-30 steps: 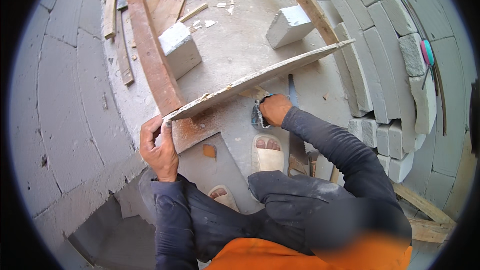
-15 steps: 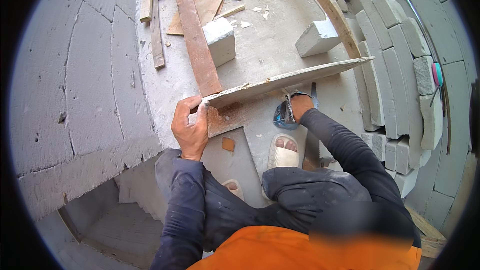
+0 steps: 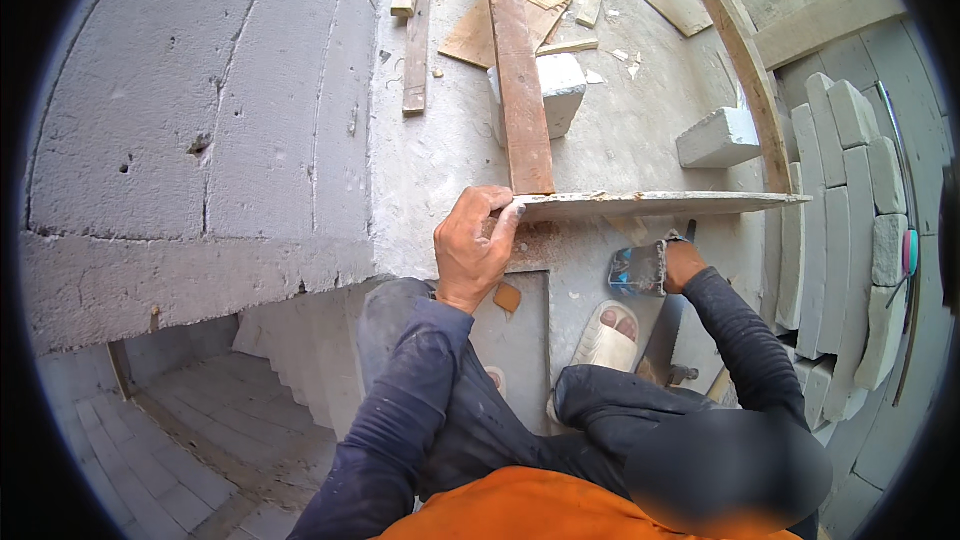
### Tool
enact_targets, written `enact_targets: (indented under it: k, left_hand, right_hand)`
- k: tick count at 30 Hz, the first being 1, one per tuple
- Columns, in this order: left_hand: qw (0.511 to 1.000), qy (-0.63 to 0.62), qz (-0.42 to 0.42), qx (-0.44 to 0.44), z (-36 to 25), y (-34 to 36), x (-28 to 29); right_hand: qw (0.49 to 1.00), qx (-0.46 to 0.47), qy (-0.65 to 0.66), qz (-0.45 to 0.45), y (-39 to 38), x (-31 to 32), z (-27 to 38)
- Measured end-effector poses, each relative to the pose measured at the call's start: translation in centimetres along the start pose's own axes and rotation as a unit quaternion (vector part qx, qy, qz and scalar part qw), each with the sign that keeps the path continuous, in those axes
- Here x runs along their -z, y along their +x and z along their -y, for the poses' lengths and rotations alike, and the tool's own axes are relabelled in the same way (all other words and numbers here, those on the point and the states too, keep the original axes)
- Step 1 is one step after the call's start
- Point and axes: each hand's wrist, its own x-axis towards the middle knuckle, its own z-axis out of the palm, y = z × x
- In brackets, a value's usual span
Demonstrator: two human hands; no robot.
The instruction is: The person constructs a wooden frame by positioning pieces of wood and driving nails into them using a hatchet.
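- Head view, centre: the board (image 3: pixel 660 204) stands on edge, seen almost edge-on, across the near ends of the red plank (image 3: pixel 520 90) and the paler beam (image 3: pixel 745 50).
- Progress, as far as it can be judged: the board is up and meets or nearly meets both timbers; no nail or screw can be made out at either end, and what is left cannot be told.
- Left hand (image 3: pixel 478 250), centre: thumb and forefinger pinch the board's left corner, nearly closed on its thin edge.
- Right hand (image 3: pixel 683 265), right of centre: at the mouth of a blue-and-clear container (image 3: pixel 636 270); its fingers are hidden, so I cannot tell how far they close or on what.
- Materials: the board is thin and flat, with a rough, flaky pale edge; the plank is straight, red-brown and dusty; the beam looks bowed, perhaps from the lens.
- Upper centre and right: chalky, squared blocks (image 3: pixel 566 95) (image 3: pixel 718 138); far right, a rough-faced grey stack (image 3: pixel 840 220).
- Upper centre: splintery offcuts (image 3: pixel 590 8) on dusty floor (image 3: pixel 440 155).
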Motion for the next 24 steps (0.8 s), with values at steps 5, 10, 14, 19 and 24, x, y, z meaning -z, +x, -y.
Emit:
enact_targets:
  k: [5, 10, 14, 19, 24]
  left_hand:
    - [1.0, 0.006, 0.006, 0.016, -0.2, 0.1, 0.4]
    - [0.999, 0.033, -0.008, -0.027, 0.9, 0.0, 0.0]
    - [0.999, 0.038, 0.01, -0.031, 0.1, 0.1, 0.3]
    - [0.999, 0.023, 0.026, -0.016, -0.3, 0.1, -1.0]
    - [0.999, 0.045, 0.026, -0.007, 1.0, -0.5, -0.3]
  right_hand:
    - [0.998, 0.022, 0.049, 0.013, -1.5, 3.8, 0.5]
    - [0.998, -0.009, 0.066, 0.017, -2.2, 4.3, 0.9]
    - [0.994, 0.077, 0.074, -0.021, -1.5, 1.4, -3.3]
    - [0.997, -0.033, 0.068, -0.032, -4.4, -0.9, -6.4]
    - [0.981, -0.135, 0.128, -0.061, -6.1, 2.8, -6.6]
